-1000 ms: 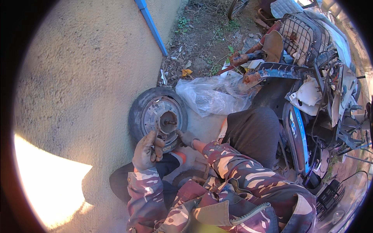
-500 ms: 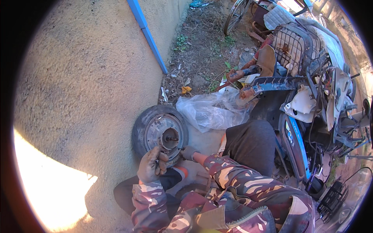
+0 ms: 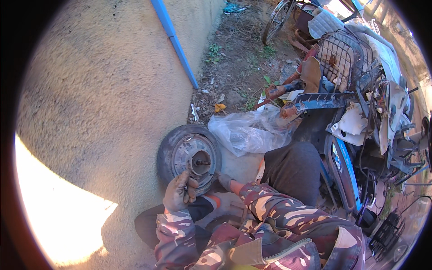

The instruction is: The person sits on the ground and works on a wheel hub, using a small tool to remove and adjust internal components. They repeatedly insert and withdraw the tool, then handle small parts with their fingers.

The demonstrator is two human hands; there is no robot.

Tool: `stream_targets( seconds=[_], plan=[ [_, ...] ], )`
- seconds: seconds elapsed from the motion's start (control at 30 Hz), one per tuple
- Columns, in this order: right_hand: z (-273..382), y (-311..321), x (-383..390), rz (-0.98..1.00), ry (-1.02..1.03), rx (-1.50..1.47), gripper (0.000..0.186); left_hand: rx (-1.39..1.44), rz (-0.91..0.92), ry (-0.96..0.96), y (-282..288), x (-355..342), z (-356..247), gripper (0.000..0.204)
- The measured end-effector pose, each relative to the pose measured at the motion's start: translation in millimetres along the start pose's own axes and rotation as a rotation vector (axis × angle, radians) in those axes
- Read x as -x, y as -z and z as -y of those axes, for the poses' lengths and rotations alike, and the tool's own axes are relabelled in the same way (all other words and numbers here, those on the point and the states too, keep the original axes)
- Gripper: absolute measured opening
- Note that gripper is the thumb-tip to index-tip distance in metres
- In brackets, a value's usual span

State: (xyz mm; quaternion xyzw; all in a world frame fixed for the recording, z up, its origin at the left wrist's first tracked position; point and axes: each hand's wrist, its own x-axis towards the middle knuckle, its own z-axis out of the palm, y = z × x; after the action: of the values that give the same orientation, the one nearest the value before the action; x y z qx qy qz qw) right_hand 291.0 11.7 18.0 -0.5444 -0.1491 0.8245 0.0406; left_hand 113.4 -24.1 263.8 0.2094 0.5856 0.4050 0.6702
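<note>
A black-tyred wheel with a metal hub and protruding axle lies beside the rough wall, just in front of me. My left hand, in a grimy glove, is raised at the near side of the wheel with its fingers curled; whatever is between them is hidden. At the wheel's right side, close against the rim, is my right hand, also gloved, its fingertips too shaded and small to make out. Below the wheel, my legs and camouflage sleeves partly cover some rusty metal.
The textured wall fills the left, with a blue bar along it. A crumpled plastic sheet lies beyond the wheel on dirt ground. Heaped scooter parts, including a wire basket and blue-striped panel, crowd the right. A bicycle wheel stands behind.
The whole scene sits lower and slightly further right in the picture, as the head camera has shifted. Both hands keep nearly the same places against the wheel.
</note>
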Motion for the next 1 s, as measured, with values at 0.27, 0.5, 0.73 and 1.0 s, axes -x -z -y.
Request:
stream_targets(
  seconds=[0.27, 0.5, 0.73, 1.0],
  plan=[
    [-26.9, 29.2, -115.6, 0.239, -0.123, -0.387, 0.046, -0.023, -0.050, -0.009, -4.6, -2.5, -8.3, 0.050],
    [1.7, 14.0, -80.7, -0.324, 0.408, 0.828, 0.042, -0.028, -0.034, -0.035, -1.7, -7.3, -3.2, 0.053],
    [7.6, 5.1, -19.1, -0.446, 0.704, 1.301, 0.053, -0.079, -0.053, -0.060, -4.7, -1.0, -2.4, 0.053],
    [2.8, -11.1, -27.3, 0.133, -0.048, -0.320, 0.071, -0.076, -0.040, -0.038, -0.2, -1.3, -3.8, 0.053]
  ],
)
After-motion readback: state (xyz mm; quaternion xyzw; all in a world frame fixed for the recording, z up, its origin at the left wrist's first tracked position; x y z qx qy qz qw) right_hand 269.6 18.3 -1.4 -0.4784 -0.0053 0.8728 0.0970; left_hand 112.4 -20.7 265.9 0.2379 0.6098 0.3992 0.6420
